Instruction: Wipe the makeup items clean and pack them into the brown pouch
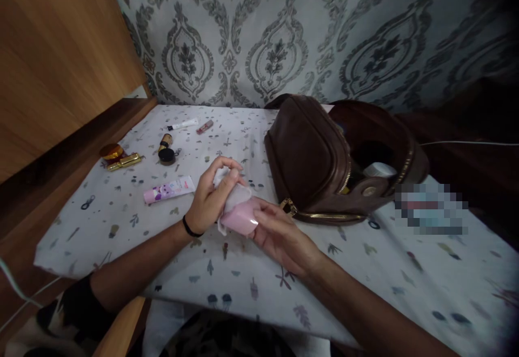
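Over the near middle of the white, printed tabletop [259, 305], the left hand [211, 197] is pressing a crumpled white cloth [237, 197] against the far-left side of a glossy pink item [242, 219]. Its grip is curling closely around the cloth, and a black band [191, 226] is circling the wrist. The right hand [286, 232] is holding the pink item from the right, its grip narrow, with the thumb lying on the near side.

Just left of the left hand, a pink-and-white tube [170, 189] is lying flat. Farther left, a gold stick [124, 162] is lying just beside an amber jar [111, 152]. To their right, a black-lidded jar [166, 156] is sitting just in front of a tan bottle [165, 141]. Toward the far edge, a slim white tube [184, 124] is lying near a small reddish tube [205, 126].

On the right, a brown bag [308, 157] is standing open, and a white lid [380, 170] is showing inside. Right of the bag, a blurred-out item [432, 209] is lying on the tabletop
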`<state>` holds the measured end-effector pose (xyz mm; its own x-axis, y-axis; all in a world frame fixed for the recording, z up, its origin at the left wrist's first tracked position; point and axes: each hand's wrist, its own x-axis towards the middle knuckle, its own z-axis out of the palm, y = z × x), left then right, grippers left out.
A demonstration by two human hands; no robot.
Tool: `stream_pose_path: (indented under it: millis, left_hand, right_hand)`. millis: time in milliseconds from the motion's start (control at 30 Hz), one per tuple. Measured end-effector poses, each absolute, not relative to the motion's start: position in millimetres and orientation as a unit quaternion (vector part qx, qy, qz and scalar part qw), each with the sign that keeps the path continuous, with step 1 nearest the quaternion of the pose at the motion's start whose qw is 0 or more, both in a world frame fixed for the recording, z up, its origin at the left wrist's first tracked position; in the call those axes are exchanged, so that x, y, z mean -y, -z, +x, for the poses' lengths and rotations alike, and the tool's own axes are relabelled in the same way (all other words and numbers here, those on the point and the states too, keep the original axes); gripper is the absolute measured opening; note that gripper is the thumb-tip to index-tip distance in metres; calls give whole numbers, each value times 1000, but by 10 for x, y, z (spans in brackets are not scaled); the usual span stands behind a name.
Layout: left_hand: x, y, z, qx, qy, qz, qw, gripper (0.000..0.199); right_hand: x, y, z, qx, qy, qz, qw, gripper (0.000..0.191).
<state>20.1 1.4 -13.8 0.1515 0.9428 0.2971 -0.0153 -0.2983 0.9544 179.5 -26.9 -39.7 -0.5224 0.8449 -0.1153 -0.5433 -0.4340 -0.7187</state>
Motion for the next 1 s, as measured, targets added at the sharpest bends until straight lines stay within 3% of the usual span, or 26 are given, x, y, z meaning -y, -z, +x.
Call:
stream_pose_path:
  millis: [133, 233, 300, 400, 600, 767, 833, 1000]
  left_hand:
    - [-32, 212, 196, -318, -539, 666, 407, 43]
    - [-38, 279, 206, -278, -512, 751, 309, 75]
    - [-36, 311, 213, -251, -484, 806, 229, 82]
    - [-23, 324, 210, -241, -452, 836, 196, 68]
    - [-61, 275, 161, -301, -484, 742, 354, 49]
    - [-109, 283, 151, -291, -512, 693, 416, 35]
    - [-112, 280, 153, -304, -540, 676, 399, 26]
    - [-138, 187, 130, -430, -584, 643, 246, 11]
  right_hand:
    - [219, 395, 1839, 254, -848, -210, 415, 34]
    - [179, 421, 1865, 228, -851, -207, 425, 27]
    - [164, 448, 1869, 220, -854, -216, 418, 25]
    - [164, 479, 1859, 211, -855, -228, 415, 25]
    - [197, 440, 1853, 192, -850, -210, 444, 27]
    - [187, 385, 1886, 176, -839, -206, 472, 30]
    - [176, 375, 1904, 170, -834, -205, 484, 32]
    - [150, 381, 1947, 161, -834, -217, 482, 39]
